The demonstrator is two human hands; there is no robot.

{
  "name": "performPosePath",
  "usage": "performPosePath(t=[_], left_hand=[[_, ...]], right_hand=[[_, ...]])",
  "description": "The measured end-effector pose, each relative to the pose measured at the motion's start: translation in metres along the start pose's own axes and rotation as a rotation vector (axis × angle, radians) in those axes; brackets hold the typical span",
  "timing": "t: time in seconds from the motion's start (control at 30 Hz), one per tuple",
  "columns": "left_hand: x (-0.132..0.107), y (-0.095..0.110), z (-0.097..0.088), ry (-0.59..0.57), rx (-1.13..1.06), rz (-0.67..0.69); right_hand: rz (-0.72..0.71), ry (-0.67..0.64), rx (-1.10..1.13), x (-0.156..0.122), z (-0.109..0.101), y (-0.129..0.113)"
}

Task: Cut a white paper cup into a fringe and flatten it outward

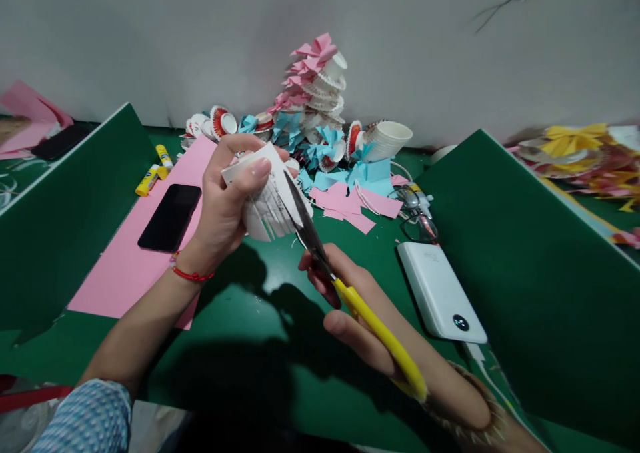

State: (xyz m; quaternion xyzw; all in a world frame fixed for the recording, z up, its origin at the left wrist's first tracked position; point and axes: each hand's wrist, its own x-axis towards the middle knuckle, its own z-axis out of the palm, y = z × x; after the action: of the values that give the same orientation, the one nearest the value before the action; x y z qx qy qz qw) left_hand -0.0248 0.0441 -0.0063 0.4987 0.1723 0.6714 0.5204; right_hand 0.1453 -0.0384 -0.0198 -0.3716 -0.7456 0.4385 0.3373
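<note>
My left hand point(235, 180) grips a white paper cup point(257, 220), its wall slit into narrow strips along the lower edge. Printed writing shows on the cup's side. Yellow-handled scissors point(370, 320) are in my right hand point(360, 306), thumb and fingers around the handle. Their dark blades point(305, 223) are parted slightly and lie at the cup's right side, pointing up and left. Whether the paper is between the blades I cannot tell. Both hands are above the green table point(245, 386).
A black phone point(170, 218) lies on pink paper point(115, 273), with glue sticks point(148, 180) beside it. Behind are fringed cups point(327, 100) and paper scraps point(345, 203). Glasses point(419, 226) and a white power bank point(440, 290) are right. Green partitions point(540, 273) stand on both sides.
</note>
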Motion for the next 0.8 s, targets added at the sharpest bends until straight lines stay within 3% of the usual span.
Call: performPosePath(t=[0.8], left_hand=[[0.0013, -0.0002, -0.0015, 0.007, 0.046, 0.002]], right_hand=[[0.028, 0.05, -0.027, -0.0007, 0.0005, -0.0005]])
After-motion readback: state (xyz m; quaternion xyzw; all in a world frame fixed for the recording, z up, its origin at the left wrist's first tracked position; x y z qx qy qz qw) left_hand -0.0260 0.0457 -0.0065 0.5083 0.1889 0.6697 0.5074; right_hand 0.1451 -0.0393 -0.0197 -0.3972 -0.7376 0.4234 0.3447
